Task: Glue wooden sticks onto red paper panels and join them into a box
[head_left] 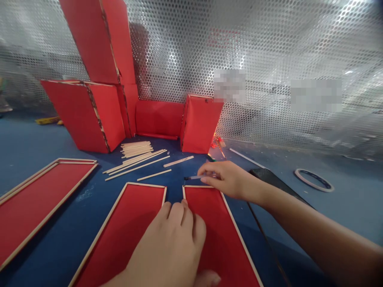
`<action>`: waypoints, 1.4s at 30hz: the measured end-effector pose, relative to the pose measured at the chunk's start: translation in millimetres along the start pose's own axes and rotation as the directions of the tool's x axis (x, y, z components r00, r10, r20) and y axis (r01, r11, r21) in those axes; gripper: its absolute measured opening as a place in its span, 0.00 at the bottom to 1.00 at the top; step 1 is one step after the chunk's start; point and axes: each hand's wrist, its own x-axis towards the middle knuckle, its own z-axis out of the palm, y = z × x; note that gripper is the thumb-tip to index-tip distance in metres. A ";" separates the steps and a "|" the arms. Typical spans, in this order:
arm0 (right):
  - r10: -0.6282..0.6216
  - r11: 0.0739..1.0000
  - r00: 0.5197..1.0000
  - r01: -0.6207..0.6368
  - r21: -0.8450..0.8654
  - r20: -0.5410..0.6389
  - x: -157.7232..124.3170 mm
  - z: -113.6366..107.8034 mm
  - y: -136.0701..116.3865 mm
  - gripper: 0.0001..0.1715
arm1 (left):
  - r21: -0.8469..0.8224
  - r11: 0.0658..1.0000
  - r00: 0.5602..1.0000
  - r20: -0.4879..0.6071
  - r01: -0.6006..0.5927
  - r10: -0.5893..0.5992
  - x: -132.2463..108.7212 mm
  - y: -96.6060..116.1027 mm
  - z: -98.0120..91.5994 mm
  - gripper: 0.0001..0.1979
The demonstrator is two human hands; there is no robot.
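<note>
Two red panels edged with thin wooden sticks lie close together, the left panel [131, 215] and the right panel [206, 207]. My left hand [176, 235] reaches over the gap between them, its curled fingers on the inner edge of the right panel. That hand hides part of both panels, and its fingertips are partly out of sight. Between closed fingers, my right hand [223, 179] holds a thin, clear tube with a dark tip [193, 178]. The tip hovers just over the upper left corner of the right panel, where a fine strand hangs down.
Loose wooden sticks [136, 149] lie beyond the panels. Another edged red panel [48, 199] is at left. Red boxes [200, 123] stand at the back against perforated silver sheeting [179, 59]. On the right are a dark flat object [269, 181] and a tape roll [314, 180].
</note>
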 end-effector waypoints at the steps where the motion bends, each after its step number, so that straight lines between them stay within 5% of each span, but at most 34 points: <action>1: -0.005 0.999 0.999 0.004 -0.037 -0.034 0.0 -0.1 1.8 0.11 | 0.007 1.000 1.000 -0.011 0.000 0.000 -1.1 0.2 0.3 0.32; 5: -0.058 0.991 0.995 0.048 -0.127 -0.081 -2.8 -6.9 3.0 0.10 | 0.030 1.000 0.996 -0.088 0.003 -0.001 -3.6 -0.1 3.1 0.32; 11: -0.309 0.949 0.950 0.305 -0.082 -0.049 -0.9 -4.0 -1.9 0.12 | -0.027 1.000 1.000 -0.017 0.000 -0.001 -2.5 0.3 1.1 0.31; 18: -0.215 0.956 0.976 0.202 -0.211 -0.043 0.0 0.4 0.6 0.14 | -0.024 1.000 1.000 0.027 0.002 -0.001 -1.1 0.5 -3.3 0.32; 22: -0.320 0.947 0.947 0.319 -0.039 -0.014 -0.9 -0.6 -1.2 0.12 | -0.022 1.000 0.999 0.033 0.009 -0.008 -0.8 0.0 -3.1 0.32; 29: -0.249 0.963 0.968 0.242 -0.118 -0.044 1.5 2.3 4.2 0.12 | -0.035 0.999 0.999 -0.045 0.006 -0.008 -1.2 0.8 -1.0 0.31; 42: -0.333 0.939 0.943 0.332 0.092 -0.014 3.0 -1.5 14.4 0.10 | -0.020 1.000 1.000 0.017 0.018 -0.017 0.5 0.1 0.1 0.33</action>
